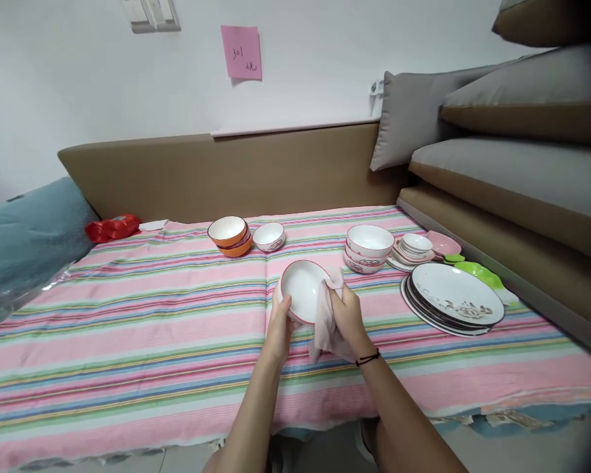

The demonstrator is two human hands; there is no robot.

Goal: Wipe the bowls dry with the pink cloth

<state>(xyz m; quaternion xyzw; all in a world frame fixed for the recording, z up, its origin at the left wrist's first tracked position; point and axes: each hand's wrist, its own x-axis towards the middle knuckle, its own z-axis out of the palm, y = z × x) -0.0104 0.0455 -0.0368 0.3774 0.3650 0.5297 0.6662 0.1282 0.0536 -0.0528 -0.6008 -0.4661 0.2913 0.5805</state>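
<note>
A white bowl with a red rim [301,288] is held tilted above the striped cloth, its inside facing me. My left hand [280,323] grips its lower left rim, fingers wrapped round the edge. My right hand [347,316] is closed on a pale pink cloth [325,322] pressed against the bowl's right side. A dark band sits on my right wrist.
Pink striped cloth [128,328] covers the surface. Behind: stacked orange bowls [230,235], a small white bowl [268,236], stacked white bowls [369,247], small saucers [414,248], a pile of large plates [454,297], green dishes [475,272]. A red bag [112,227] lies far left; cushions stand on the right.
</note>
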